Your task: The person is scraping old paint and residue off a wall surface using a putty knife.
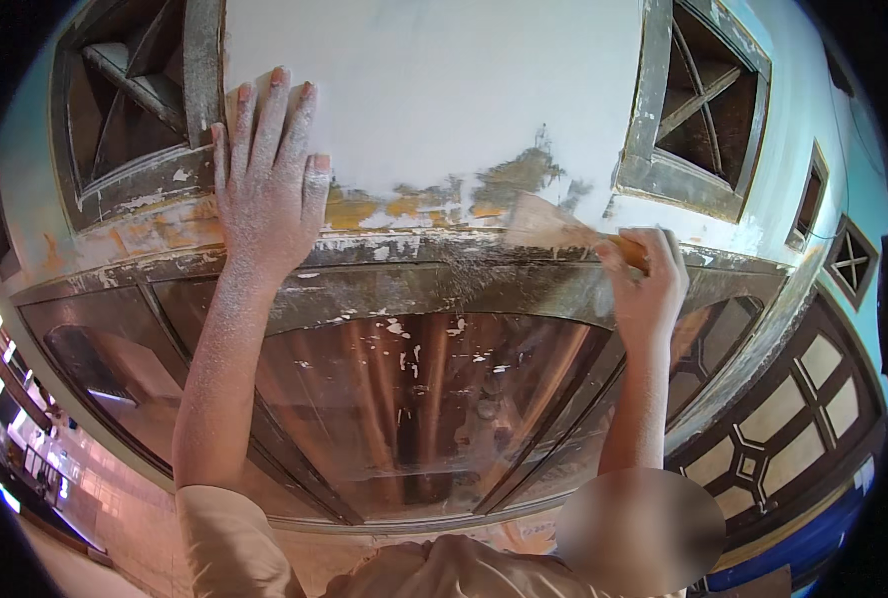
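Note:
My right hand (649, 280) grips the wooden handle of a wide putty knife (548, 223). Its blade, blurred, lies against the lower edge of the white wall (429, 90), just above a dark wooden window frame (444, 288). Around the blade is a bare patch (515, 176) of grey and dark wall, with ochre paint showing to its left. Flat against the wall, fingers spread, rests my left hand (272, 179), dusted with white powder like its forearm. Flakes of white cling to the frame and the glass pane (421, 381) below.
Wooden vents with crossed slats flank the wall, one at upper left (133, 97) and one at upper right (705, 112). A dark panelled door (780, 418) stands at lower right. Tiled floor (107, 493) shows at lower left. A blurred oval hides part of my right arm.

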{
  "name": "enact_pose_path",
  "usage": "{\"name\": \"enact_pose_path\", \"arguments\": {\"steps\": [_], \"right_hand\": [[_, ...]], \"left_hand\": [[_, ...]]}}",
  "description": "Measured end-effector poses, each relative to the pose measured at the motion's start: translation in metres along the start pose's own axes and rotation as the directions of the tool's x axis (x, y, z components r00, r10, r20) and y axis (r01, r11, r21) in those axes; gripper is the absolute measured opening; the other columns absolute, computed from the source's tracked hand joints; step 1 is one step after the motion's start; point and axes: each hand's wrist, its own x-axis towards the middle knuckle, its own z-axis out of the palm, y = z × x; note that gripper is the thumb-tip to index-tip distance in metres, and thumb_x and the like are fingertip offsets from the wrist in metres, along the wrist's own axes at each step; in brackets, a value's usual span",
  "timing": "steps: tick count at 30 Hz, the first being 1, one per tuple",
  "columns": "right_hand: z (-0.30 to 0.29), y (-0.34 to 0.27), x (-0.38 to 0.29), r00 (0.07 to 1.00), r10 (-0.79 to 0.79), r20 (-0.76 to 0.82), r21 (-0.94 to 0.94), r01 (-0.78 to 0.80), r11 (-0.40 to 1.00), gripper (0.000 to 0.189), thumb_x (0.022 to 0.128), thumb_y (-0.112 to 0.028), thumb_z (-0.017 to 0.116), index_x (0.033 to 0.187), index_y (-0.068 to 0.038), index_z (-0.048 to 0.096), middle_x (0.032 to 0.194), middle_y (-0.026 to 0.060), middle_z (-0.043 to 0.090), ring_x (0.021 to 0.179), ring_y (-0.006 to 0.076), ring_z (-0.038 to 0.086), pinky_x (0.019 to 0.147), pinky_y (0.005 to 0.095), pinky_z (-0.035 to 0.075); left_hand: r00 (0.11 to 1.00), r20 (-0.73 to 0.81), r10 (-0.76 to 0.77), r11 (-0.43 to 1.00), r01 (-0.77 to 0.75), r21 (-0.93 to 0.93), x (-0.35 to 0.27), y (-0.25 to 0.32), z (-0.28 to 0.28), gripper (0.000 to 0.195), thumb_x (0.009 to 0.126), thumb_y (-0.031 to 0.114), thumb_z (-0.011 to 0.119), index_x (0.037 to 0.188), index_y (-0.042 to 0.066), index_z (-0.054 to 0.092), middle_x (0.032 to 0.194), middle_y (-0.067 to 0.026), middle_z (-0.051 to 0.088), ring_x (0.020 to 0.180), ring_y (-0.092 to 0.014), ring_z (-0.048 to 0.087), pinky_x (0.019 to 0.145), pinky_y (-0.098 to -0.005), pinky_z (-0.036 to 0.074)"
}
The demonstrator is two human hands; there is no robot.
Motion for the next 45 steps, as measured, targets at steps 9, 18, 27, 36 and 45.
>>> {"name": "enact_pose_path", "arguments": {"steps": [9,18,27,36,45], "right_hand": [[0.023,-0.021,-0.015,0.996,0.084,0.035,0.111,-0.088,0.990,0.028,0.085,-0.025,0.078,0.095,-0.002,0.065,0.088,0.0129,0.065,0.076,0.0321,0.063,0.070,0.0366,0.050],[0.058,-0.020,-0.142,0.877,0.400,0.266,0.466,-0.481,0.743,0.024,0.103,-0.026,0.054,0.106,-0.002,0.057,0.086,0.0075,0.062,0.064,0.0159,0.058,0.061,0.0295,0.048],[0.065,-0.048,-0.153,0.761,0.474,0.444,0.732,-0.613,0.297,0.035,0.105,-0.034,0.048,0.130,-0.010,0.042,0.087,0.0032,0.054,0.062,0.0079,0.049,0.054,0.0230,0.043],[0.073,-0.052,-0.150,0.886,0.404,0.229,0.781,-0.415,0.467,0.048,0.105,-0.027,0.047,0.146,-0.008,0.033,0.087,0.0034,0.052,0.060,0.0062,0.046,0.049,0.0208,0.040],[0.083,-0.046,-0.155,0.936,0.297,0.191,0.742,-0.335,0.580,0.043,0.104,-0.019,0.046,0.144,-0.004,0.038,0.124,0.0104,0.054,0.067,0.0078,0.050,0.059,0.0245,0.044]], "left_hand": [[1.000,-0.001,-0.024,0.999,0.024,-0.028,0.001,0.002,-0.001,0.059,0.098,0.033,0.050,0.154,0.022,0.036,0.164,-0.0035,0.024,0.152,-0.031,0.018,0.121,-0.0566,0.015],[0.999,0.043,-0.022,0.999,0.023,-0.036,-0.003,0.004,0.000,0.063,0.097,0.035,0.052,0.155,0.022,0.034,0.165,-0.0023,0.021,0.153,-0.029,0.016,0.122,-0.0564,0.012],[0.998,0.066,-0.021,0.999,0.024,-0.042,-0.004,0.007,-0.004,0.072,0.093,0.045,0.056,0.156,0.022,0.032,0.165,-0.0055,0.020,0.152,-0.032,0.016,0.121,-0.0594,0.009],[0.998,0.055,0.011,1.000,-0.009,-0.027,-0.004,0.006,0.001,0.079,0.090,0.049,0.059,0.157,0.021,0.030,0.165,-0.0061,0.020,0.152,-0.032,0.015,0.121,-0.0589,0.008],[0.995,0.075,0.067,0.998,-0.066,-0.020,-0.004,0.010,-0.005,0.094,0.081,0.058,0.069,0.156,0.016,0.031,0.165,-0.0077,0.018,0.152,-0.033,0.014,0.121,-0.0600,0.007]]}}
